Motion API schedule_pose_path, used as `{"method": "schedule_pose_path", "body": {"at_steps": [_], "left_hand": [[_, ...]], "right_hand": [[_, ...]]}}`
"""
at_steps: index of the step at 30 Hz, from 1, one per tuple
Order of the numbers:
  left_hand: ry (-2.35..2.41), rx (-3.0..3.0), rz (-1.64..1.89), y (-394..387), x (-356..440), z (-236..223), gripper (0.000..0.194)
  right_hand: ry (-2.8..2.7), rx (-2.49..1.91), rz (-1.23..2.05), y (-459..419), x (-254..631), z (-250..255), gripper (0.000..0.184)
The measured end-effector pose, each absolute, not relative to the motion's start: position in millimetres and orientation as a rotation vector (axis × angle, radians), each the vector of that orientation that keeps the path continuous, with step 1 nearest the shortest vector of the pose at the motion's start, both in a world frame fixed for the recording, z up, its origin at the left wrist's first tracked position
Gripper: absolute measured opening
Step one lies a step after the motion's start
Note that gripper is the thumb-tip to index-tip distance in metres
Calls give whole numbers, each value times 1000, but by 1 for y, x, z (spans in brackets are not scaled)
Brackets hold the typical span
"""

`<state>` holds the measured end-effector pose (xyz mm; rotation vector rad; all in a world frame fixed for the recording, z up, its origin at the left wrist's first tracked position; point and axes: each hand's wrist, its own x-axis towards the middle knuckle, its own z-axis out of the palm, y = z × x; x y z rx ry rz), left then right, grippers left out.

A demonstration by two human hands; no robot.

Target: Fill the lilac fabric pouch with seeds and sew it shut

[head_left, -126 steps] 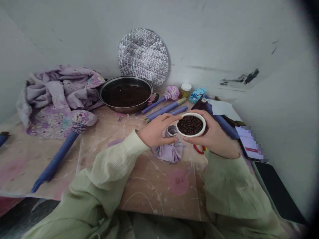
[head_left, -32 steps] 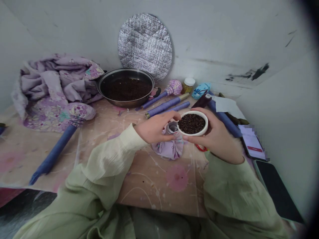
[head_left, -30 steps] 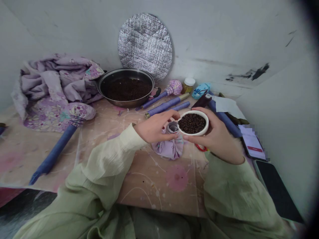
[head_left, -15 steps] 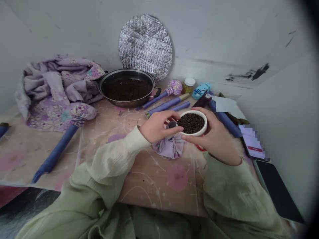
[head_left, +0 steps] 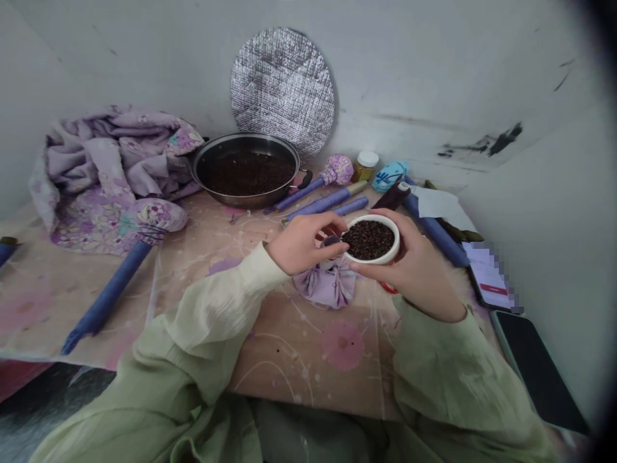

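The counter [head_left: 284,379] is paint-spattered board, set in a white-walled corner. A quilted foil disc [head_left: 282,90] leans against the far wall behind a steel pan [head_left: 245,136] of dark granules. Mid-counter, above a lilac cloth bundle [head_left: 325,289], sits a smooth white ceramic bowl [head_left: 371,260] of dark seeds [head_left: 369,239], cupped by the right hand [head_left: 409,263]. The left hand [head_left: 306,244] pinches narrowly on a small grey object [head_left: 330,241] at the bowl's rim; its kind is too small to tell.

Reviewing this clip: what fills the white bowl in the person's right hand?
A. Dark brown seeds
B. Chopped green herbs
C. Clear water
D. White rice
A: the white bowl cupped in the right hand is filled with small dark brown seeds, heaped nearly to its rim.
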<state>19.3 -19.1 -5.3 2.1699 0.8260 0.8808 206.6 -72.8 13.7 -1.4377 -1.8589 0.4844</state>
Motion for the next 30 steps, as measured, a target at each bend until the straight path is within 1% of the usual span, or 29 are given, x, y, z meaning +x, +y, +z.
{"method": "schedule_pose_path", "body": {"at_steps": [4, 9, 11, 18, 23, 30], "left_hand": [[804, 2187, 840, -19, 16, -1, 21], [710, 2278, 707, -15, 7, 5, 42], [684, 2292, 672, -14, 5, 4, 47], [657, 2357, 695, -15, 12, -5, 41], [635, 2421, 717, -16, 14, -5, 42], [608, 2398, 726, -15, 14, -6, 37]], "right_hand": [[-1869, -1440, 472, -72, 207, 13, 63], [-1891, -1423, 457, -72, 208, 13, 62], [-1889, -1428, 453, -72, 208, 13, 61], [-1895, -1426, 452, -71, 213, 12, 64], [-1907, -1419, 440, -71, 216, 10, 67], [-1922, -1408, 429, -71, 217, 9, 68]]}}
